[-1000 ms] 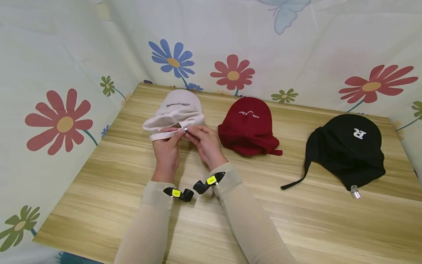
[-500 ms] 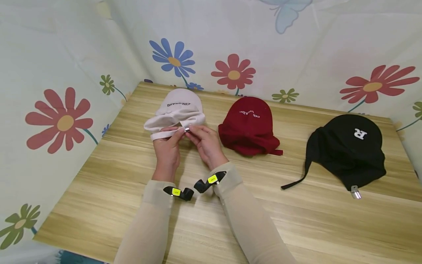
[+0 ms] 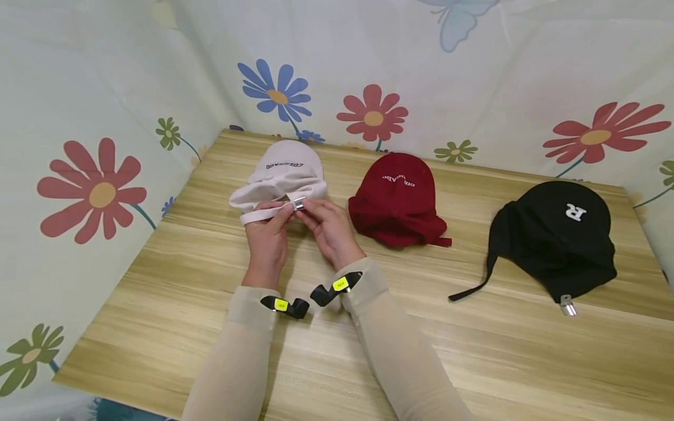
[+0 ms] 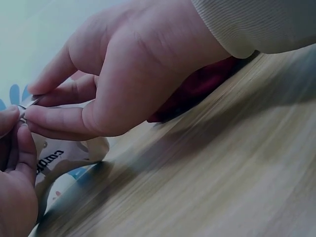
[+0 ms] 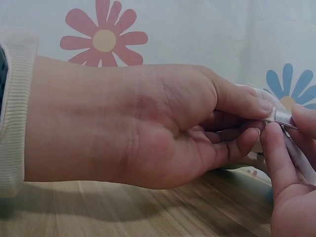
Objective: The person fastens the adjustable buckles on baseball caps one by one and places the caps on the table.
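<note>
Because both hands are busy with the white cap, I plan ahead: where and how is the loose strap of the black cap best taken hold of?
I would probably pinch the strap near its free end, coming from the near left: it is narrow and reaches out from the black cap toward that side, its tip well apart from the crown.

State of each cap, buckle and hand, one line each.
Pale cap: on the table, slumped
Pale buckle: held; fastened or not, can't tell
Left hand: pinching at pale buckle
Right hand: pinching there too
Red cap: slumped, red strap end poking out
Black cap: untouched, black strap loose
Black buckle: free of black strap
</note>
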`<act>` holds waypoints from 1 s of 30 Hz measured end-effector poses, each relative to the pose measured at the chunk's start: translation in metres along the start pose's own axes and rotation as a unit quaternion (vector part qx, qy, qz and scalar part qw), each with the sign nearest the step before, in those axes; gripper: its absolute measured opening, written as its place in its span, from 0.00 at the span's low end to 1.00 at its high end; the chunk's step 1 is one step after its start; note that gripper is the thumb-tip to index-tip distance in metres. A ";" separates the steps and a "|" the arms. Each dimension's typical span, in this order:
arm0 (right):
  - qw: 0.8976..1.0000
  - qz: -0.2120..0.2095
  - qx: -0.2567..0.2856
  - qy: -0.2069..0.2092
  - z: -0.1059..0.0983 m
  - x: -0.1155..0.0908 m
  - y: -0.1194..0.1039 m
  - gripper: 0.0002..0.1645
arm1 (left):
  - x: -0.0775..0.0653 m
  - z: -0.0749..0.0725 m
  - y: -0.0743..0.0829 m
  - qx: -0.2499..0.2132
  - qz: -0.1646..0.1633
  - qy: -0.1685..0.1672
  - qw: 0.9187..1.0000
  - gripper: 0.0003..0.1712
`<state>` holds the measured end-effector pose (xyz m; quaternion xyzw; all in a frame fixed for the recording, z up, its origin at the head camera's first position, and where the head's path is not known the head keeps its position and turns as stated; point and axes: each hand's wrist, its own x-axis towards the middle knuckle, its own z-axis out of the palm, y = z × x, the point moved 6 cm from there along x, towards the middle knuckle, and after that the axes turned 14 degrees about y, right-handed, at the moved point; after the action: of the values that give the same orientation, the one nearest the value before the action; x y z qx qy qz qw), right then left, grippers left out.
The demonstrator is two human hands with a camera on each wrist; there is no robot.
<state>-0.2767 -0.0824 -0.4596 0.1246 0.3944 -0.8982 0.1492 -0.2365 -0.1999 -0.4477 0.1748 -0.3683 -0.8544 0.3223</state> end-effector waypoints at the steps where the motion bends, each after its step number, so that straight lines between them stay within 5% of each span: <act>1: 1.000 0.000 -0.001 -0.001 0.000 0.000 0.000 0.10 | 0.000 0.000 0.000 0.001 0.003 -0.002 1.000 0.13; 13: 1.000 -0.001 -0.016 -0.013 0.002 -0.003 0.000 0.09 | 0.002 0.001 0.007 -0.009 0.026 0.007 1.000 0.14; 30: 1.000 0.001 0.003 -0.002 -0.001 -0.002 0.000 0.10 | -0.002 0.001 -0.001 -0.013 0.001 0.012 1.000 0.14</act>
<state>-0.2748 -0.0817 -0.4593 0.1238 0.3910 -0.8995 0.1506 -0.2357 -0.1975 -0.4472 0.1805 -0.3533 -0.8565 0.3302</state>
